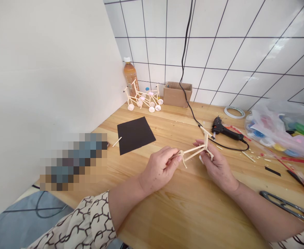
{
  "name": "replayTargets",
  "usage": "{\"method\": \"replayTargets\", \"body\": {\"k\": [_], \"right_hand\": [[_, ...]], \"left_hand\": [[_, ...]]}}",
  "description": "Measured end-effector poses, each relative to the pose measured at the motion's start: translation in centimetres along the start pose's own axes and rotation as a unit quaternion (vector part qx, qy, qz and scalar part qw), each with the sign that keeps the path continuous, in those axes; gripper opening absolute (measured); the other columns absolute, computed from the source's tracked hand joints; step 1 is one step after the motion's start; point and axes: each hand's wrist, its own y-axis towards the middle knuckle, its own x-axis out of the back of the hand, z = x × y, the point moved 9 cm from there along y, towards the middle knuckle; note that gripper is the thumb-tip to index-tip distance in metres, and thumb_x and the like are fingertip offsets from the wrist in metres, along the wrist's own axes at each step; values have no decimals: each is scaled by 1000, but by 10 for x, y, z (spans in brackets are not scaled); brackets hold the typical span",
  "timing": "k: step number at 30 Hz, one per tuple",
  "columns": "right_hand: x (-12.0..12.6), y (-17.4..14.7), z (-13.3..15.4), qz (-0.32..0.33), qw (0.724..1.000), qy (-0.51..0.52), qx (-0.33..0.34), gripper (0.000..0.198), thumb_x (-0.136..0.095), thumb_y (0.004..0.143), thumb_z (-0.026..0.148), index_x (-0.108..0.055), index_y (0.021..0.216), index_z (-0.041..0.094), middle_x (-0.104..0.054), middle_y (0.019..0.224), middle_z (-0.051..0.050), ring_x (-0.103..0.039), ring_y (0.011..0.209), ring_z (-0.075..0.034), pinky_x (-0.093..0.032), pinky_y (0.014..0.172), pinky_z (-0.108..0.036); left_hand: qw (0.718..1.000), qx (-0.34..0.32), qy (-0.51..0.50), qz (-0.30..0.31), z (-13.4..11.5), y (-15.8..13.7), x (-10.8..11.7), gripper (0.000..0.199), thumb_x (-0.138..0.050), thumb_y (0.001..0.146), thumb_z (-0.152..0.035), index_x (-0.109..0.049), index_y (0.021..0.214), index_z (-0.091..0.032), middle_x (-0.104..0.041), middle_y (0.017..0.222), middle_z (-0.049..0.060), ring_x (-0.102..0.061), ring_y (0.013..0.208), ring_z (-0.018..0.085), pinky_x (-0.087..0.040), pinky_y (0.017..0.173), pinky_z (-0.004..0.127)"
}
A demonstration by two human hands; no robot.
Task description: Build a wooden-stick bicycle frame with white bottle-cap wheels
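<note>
left hand + right hand | holding 1 stick frame | over table

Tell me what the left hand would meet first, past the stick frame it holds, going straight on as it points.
Past the wooden-stick bicycle frame, the left hand would probably meet the right hand at the frame's other end, though depth is unclear.

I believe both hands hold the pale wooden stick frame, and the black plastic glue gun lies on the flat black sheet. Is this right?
Not fully: the head view shows the black glue gun on the brown wooden table, apart from the black sheet. The left hand and right hand do hold the pale frame.
</note>
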Motion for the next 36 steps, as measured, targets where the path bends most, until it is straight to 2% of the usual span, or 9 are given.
{"method": "replayTargets", "body": {"k": [7,12,16,22,29,36], "right_hand": [[0,1,5,8,1000,-7,-1,32,-44,92,32,-51,123,27,-62,117,-8,-57,109,-22,-44,95,-45],[0,1,7,7,1000,-11,0,32,-43,92,34,-51,122,26,-63,113,-9,-58,106,-22,-46,93,-44],[0,1,5,9,1000,-11,-2,32,-43,92,32,-51,123,26,-62,115,-8,-57,108,-22,-45,94,-44],[0,1,6,11,1000,-11,1,31,-43,92,32,-51,122,26,-62,114,-9,-57,109,-21,-45,94,-44],[0,0,3,12,1000,-4,-1,33,-43,92,32,-51,124,27,-60,121,-8,-58,109,-21,-47,92,-44],[1,1,5,1,1000,-9,6,32,-44,92,32,-53,122,27,-62,118,-8,-58,108,-22,-46,94,-45]], "left_hand": [[999,32,-28,14,2,1,1,18,-44,92,-25,-59,92,-14,-58,77,4,-53,69,12,-43,64,25],[993,80,-82,15,10,1,2,28,-39,94,-29,-62,86,-15,-59,75,4,-55,69,13,-45,67,26],[978,148,-141,26,26,-2,-3,29,-42,92,-35,-63,87,-15,-58,72,3,-52,63,12,-43,59,24],[949,212,-230,33,43,-6,-10,26,-50,87,-36,-66,96,-17,-56,71,1,-48,60,10,-40,56,23],[935,232,-267,32,44,-5,-11,25,-55,83,-35,-67,94,-16,-54,68,0,-47,58,10,-40,55,23],[922,245,-297,28,44,-4,-12,22,-59,80,-34,-67,90,-16,-55,65,-1,-45,54,8,-40,52,22]]}}
